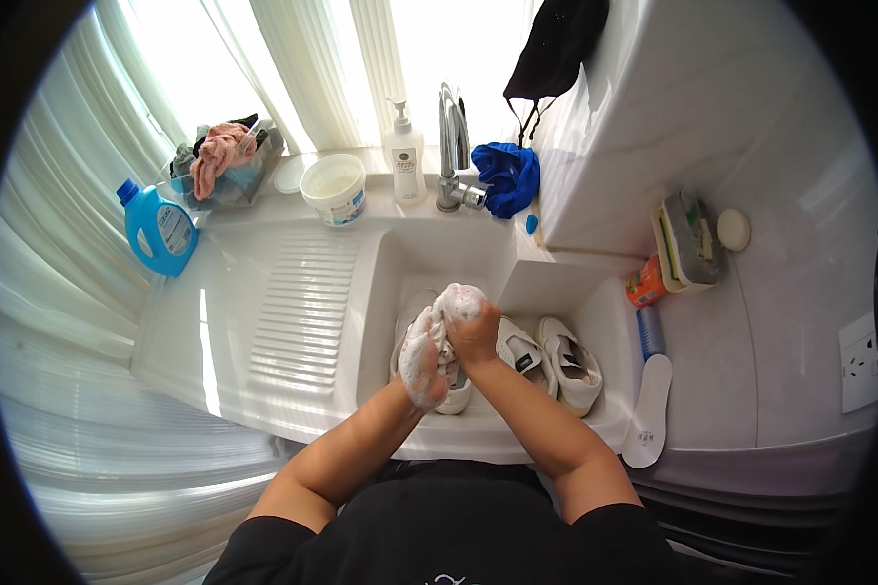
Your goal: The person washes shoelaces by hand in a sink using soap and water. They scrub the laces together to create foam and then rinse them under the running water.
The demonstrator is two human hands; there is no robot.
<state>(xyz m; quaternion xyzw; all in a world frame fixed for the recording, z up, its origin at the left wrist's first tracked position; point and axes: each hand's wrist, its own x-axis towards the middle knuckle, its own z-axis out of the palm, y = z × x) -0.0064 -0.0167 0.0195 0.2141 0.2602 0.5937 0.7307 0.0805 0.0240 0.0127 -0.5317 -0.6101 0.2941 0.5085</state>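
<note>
My left hand (421, 369) and my right hand (472, 330) press together over the sink, both thick with white suds. Between them is a crumpled white bundle (446, 343); foam hides whether it is laces or cloth. The fingers of my right hand curl over its top, while my left hand closes against its side. Below lie several white shoes in the sink basin (458, 255). One shoe (570, 368) rests at the right wall, with another shoe (524, 353) beside it. A further shoe (453, 400) is partly covered by my hands.
Left of the basin runs a ribbed washboard (302, 312). Along the back stand a white tub (334, 191), a pump bottle (404, 161), a chrome faucet (452, 156) and a blue cloth (506, 180). A blue detergent jug (158, 229) sits far left; an insole (648, 414) lies right.
</note>
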